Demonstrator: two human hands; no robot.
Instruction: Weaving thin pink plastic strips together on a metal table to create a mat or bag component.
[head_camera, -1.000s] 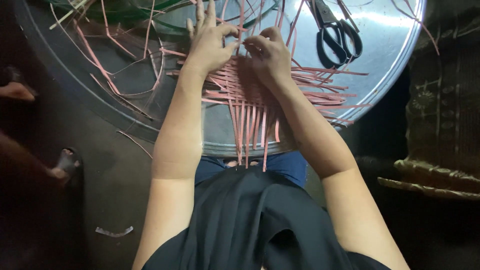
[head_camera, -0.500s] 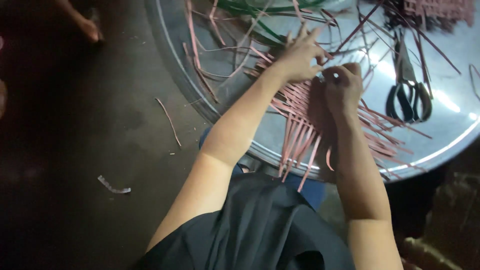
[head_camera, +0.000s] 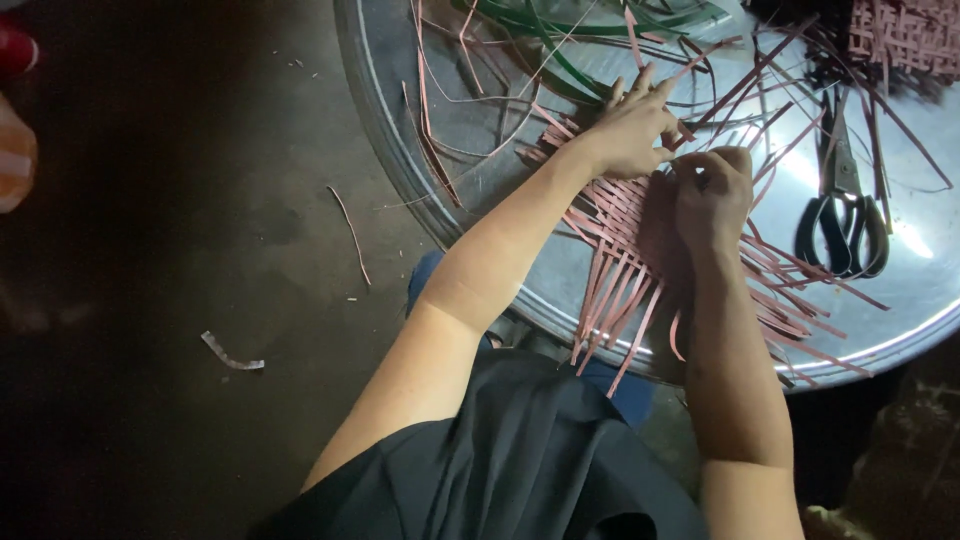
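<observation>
Both hands (head_camera: 670, 160) on pink strips (head_camera: 620, 260) (half-woven)

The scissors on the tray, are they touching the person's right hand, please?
Apart. The head view shows the scissors lying on the tray with bare metal and loose strips between them and the right hand, which rests on the pink weave.

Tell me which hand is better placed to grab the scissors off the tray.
Probably the right hand. It rests on the pink woven strips nearer the black-handled scissors, which lie to its right on the metal tray. The left hand sits farther away, pressing the strips.
</observation>
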